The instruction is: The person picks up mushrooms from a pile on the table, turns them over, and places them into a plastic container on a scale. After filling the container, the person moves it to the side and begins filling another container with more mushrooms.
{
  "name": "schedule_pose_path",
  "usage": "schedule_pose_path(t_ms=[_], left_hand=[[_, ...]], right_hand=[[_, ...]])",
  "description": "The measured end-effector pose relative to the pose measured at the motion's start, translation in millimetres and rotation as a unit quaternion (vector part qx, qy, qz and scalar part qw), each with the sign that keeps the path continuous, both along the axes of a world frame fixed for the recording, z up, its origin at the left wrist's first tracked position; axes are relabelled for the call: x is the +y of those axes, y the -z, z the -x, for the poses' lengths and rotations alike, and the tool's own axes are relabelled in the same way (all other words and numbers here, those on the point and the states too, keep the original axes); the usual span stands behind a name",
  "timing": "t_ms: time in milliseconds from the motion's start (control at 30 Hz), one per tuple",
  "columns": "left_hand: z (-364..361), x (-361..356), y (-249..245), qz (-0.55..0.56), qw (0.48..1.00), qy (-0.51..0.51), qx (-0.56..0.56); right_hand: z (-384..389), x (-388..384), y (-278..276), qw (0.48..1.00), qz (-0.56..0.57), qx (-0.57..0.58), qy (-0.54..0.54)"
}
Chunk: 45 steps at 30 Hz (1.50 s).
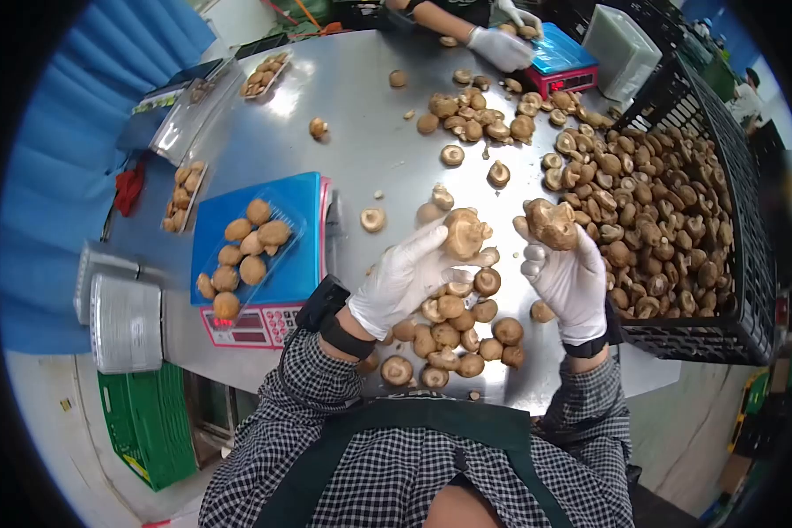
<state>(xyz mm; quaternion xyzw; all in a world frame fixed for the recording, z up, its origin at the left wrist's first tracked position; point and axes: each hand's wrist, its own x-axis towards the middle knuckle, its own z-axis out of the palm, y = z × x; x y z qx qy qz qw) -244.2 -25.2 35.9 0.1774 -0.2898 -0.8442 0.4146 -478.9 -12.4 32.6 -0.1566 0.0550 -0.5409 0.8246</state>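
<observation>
My left hand (405, 280), in a white glove, holds a brown mushroom (463, 232) up above a pile of mushrooms (453, 330) on the steel table (361, 132). In my right hand (570, 277), also gloved, a second mushroom (552, 223) is raised beside the first. To the left stands a blue scale (264, 264) with a clear tray of mushrooms (242, 255) on it.
A black crate (722, 264) full of mushrooms lies on its side at the right. Loose mushrooms (480, 119) lie scattered across the table. Another person's gloved hand (500, 46) works at a second blue scale (565, 60) at the far end. Filled trays (183, 195) and stacked empty trays (125, 321) sit at the left.
</observation>
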Motion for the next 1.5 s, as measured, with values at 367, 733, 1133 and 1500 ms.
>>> schedule_pose_path(t_ms=[367,733,1133,1500], left_hand=[[-75.8,47.2,-4.1,0.152,0.955,-0.15,-0.208],[-228.9,106.8,19.8,0.267,0.496,-0.454,-0.69],[-258.0,71.5,48.8,0.298,0.397,-0.375,-0.783],[-261.3,67.0,50.9,0.284,0.388,-0.347,-0.805]], right_hand=[[-68.1,5.0,-43.8,0.8,0.214,0.558,0.05],[-249.0,-33.2,11.5,0.63,0.479,0.609,0.052],[-288.0,-55.5,32.0,0.642,0.46,0.61,0.058],[-273.0,-63.8,23.5,0.654,0.401,0.637,0.08]])
